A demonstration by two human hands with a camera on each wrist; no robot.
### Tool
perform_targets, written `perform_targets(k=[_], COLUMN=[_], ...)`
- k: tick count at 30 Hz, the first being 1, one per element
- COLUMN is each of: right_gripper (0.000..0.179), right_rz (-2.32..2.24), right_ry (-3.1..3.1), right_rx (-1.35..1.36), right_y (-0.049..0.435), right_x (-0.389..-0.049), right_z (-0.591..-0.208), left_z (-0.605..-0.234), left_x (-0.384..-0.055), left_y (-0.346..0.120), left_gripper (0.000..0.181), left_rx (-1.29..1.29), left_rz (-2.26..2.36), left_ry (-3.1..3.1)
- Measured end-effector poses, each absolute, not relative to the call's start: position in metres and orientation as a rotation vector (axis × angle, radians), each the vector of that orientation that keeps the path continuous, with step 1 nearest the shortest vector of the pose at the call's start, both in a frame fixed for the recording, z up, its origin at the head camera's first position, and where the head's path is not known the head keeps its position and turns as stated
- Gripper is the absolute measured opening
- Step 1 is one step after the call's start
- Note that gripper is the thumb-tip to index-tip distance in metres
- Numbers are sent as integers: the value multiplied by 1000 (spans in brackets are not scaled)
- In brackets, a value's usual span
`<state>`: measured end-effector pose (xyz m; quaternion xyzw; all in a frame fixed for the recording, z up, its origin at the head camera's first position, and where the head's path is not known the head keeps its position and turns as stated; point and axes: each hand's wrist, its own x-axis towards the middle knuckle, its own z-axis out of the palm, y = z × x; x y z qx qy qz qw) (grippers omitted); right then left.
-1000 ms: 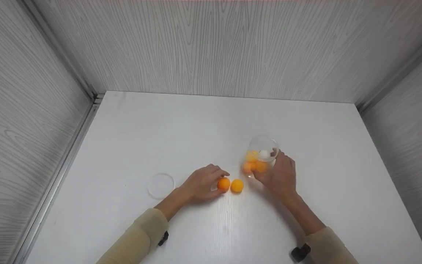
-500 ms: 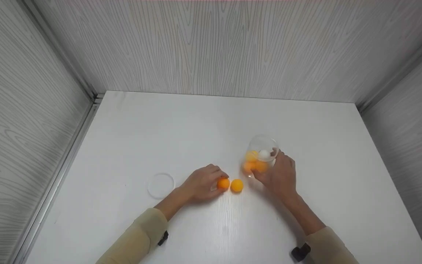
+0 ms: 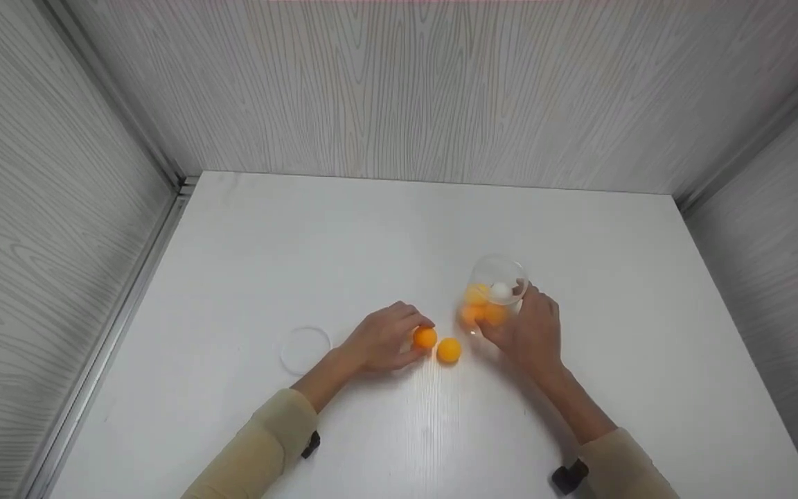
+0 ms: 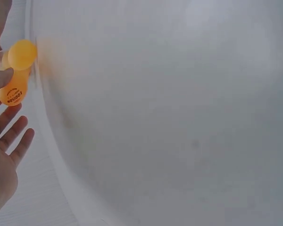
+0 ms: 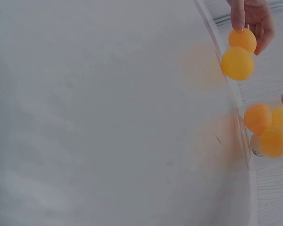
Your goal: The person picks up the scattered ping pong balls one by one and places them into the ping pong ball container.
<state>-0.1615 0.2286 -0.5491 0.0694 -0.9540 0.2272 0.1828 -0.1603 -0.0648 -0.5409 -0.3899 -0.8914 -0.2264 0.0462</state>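
Observation:
Between thumb and fingers, my left hand [image 3: 388,338] pinches an orange ping-pong ball [image 3: 425,337]; printed lettering on this ball [image 4: 13,92] shows in the left wrist view. A second, loose orange ping-pong ball [image 3: 449,351] lies on the table just right of it. My right hand [image 3: 534,329] grips a clear plastic cup [image 3: 494,267] by its side, thumb at the front and fingers behind. Inside the cup are several orange balls [image 3: 479,313] and a white ball [image 3: 501,290]. The right wrist view shows the cup's balls [image 5: 258,118] but only the edge of my right hand.
A thin clear round lid or ring [image 3: 282,352] lies on the white table [image 3: 343,235] left of my left hand. Grey wood-grain panels [image 3: 399,90] stand along the back and both sides.
My left hand has shifted slightly away from me with the pinched ball, which now sits farther back than the loose one. The right hand and cup stay put.

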Motion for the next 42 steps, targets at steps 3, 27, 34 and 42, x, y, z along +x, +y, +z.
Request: perform_targets(k=[3,27,34,42], right_gripper=[92,94,92,92], right_rz=[733,800,768,740], right_ry=[-2728,-2747,-2704,-2671], right_rx=[132,92,160,211], right_y=[228,227,228,228], right_x=[-161,-161,-160,-160], right_z=[-547,-546,-547,-548], left_z=[-537,-505,-498,-490], left_x=[-162,-175,-178,-180], left_y=[-65,-52,-48,-42], left_gripper=[34,34,33,33], left_rx=[-1187,-1146,-1151,-1152], left_rz=[-698,-788,-799,-800], left_ry=[-2696,-2596,-2557,-2528])
